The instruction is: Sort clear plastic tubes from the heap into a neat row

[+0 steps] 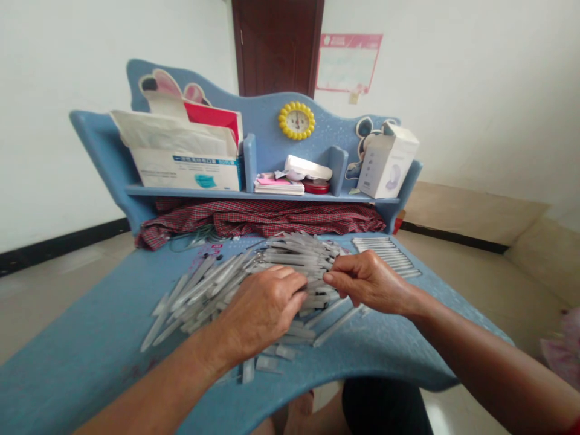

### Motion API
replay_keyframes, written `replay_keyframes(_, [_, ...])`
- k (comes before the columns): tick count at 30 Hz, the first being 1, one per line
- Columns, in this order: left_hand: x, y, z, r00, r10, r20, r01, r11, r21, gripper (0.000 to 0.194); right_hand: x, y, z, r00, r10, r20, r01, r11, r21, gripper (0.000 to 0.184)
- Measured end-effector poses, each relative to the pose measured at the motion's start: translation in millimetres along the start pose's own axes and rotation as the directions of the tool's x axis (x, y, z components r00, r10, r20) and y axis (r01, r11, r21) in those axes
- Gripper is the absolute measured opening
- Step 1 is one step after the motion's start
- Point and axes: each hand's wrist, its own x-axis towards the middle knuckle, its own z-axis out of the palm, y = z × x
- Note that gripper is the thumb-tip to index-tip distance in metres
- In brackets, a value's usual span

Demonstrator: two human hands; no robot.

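Observation:
A big heap of translucent whitish plastic tubes [290,248], slim like pen barrels, covers the middle of the blue desk [90,350]. My left hand [269,305] lies over the near side of the heap with its fingers curled together; what they grip, if anything, is hidden. At the heap's right edge my right hand [365,281] is closed, thumb pressed against the forefinger, and anything pinched there is too small to make out. Beyond the right hand, several slim white tubes [387,257] lie side by side in a neat row. A few flat clear pieces [269,364] are scattered near the front edge.
Behind the heap, a red checked cloth [294,216] is bunched under the shelf. The shelf holds a mask box [190,172], papers [278,186], a red round tin [316,186] and a white box [389,163]. A yellow clock [296,121] is on the backboard. The desk's front edge curves inward.

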Motion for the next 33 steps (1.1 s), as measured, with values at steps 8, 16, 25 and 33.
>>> replay_keyframes(8, [2.0,3.4,0.6,0.999,-0.003,-0.041,0.007,0.996,0.09,0.012,-2.3,3.2,3.0,1.0,0.024,0.015,-0.025,0.999,0.025,0.037])
replay_keyframes(16, [-1.7,13.7,-4.9,0.998,-0.028,-0.052,0.038,0.98,0.197,0.008,-6.7,1.7,3.6,0.999,0.032,0.024,-0.034,0.995,0.096,0.038])
replay_keyframes(25, [-2.5,16.1,-1.8,0.992,-0.043,-0.119,0.057,0.992,0.113,0.012,-18.7,4.0,-6.6,0.994,0.096,0.047,-0.101,0.987,0.122,0.04])
replay_keyframes(33, [2.0,15.2,-6.7,0.914,-0.367,-0.173,0.26,0.857,-0.445,0.013,-49.4,32.9,-22.3,0.943,0.283,0.176,-0.145,0.823,-0.549,0.017])
